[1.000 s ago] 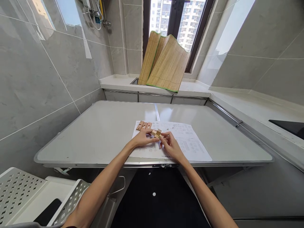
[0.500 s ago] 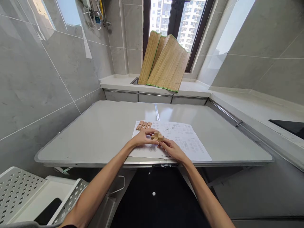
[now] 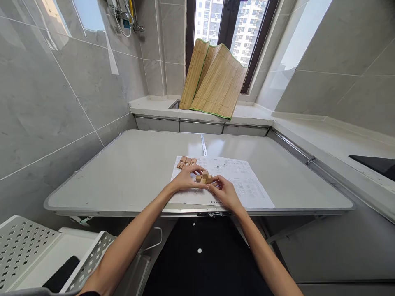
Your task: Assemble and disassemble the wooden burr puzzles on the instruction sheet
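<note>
A small wooden burr puzzle (image 3: 205,178), made of interlocking light-wood pieces, is held just above a printed sheet (image 3: 253,185). My left hand (image 3: 187,179) grips it from the left, thumb along the near side and fingers on the far side. From the right, my right hand (image 3: 226,191) has its thumb and fingers closed on the puzzle's right side. Several flat notched wooden pieces (image 3: 186,162) lie side by side at the sheet's upper left corner, just beyond my left hand. Which faces the fingertips press is partly hidden.
The sheet lies on a white folding table (image 3: 123,172) with a seam down its middle. A bamboo mat (image 3: 216,82) leans at the window behind. To the lower left stands a white perforated basket (image 3: 27,242); a metal rail (image 3: 290,144) runs along the right counter.
My right hand's fingers have risen and now curl over the puzzle's right side. The puzzle is turned slightly between my hands.
</note>
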The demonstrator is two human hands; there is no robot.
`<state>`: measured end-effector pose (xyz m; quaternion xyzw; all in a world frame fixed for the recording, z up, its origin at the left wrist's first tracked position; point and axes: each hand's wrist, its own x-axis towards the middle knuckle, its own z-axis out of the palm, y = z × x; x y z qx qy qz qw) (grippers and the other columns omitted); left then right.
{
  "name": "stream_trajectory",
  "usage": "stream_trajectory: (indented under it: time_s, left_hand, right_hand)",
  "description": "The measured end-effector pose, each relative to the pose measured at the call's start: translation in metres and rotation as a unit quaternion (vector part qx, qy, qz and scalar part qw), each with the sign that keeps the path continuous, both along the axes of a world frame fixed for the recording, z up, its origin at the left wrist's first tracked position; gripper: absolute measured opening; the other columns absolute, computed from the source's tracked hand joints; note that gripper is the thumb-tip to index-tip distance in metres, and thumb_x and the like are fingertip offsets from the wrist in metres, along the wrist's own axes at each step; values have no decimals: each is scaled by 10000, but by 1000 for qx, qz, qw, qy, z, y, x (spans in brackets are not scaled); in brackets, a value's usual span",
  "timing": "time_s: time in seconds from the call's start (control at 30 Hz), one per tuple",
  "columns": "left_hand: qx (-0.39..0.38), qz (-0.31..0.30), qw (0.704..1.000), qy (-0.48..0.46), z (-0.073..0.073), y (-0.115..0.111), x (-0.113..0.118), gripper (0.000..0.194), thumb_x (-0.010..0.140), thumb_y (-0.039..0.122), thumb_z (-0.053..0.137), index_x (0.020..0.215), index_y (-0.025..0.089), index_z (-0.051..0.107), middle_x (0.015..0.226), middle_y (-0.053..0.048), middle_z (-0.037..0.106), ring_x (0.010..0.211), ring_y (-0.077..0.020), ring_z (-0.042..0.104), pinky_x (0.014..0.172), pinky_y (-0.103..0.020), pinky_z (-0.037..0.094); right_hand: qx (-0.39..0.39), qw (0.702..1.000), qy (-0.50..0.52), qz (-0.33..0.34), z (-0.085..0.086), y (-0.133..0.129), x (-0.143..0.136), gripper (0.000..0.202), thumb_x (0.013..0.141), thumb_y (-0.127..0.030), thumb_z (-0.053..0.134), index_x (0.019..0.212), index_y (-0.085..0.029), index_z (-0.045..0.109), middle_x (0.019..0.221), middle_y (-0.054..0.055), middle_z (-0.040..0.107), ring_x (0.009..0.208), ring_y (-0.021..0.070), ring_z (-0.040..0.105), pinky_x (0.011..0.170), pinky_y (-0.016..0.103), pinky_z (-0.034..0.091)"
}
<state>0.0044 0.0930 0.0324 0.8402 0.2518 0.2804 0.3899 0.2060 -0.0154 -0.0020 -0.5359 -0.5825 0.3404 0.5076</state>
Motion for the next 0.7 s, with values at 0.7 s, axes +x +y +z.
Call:
stream_trajectory:
  time_s: [0.7]
  left_hand:
    - [152,-18,987,49,-7,-3,2,548,665,556,947,1087,261,759,1302,-103,672,1234,-339,609,1109,-504,470]
  right_hand:
    - [75,995,-19,-59,-5,2,2,377,956,-558,676,1085,-212,755,930,75,727,844,242,669,651,321,519]
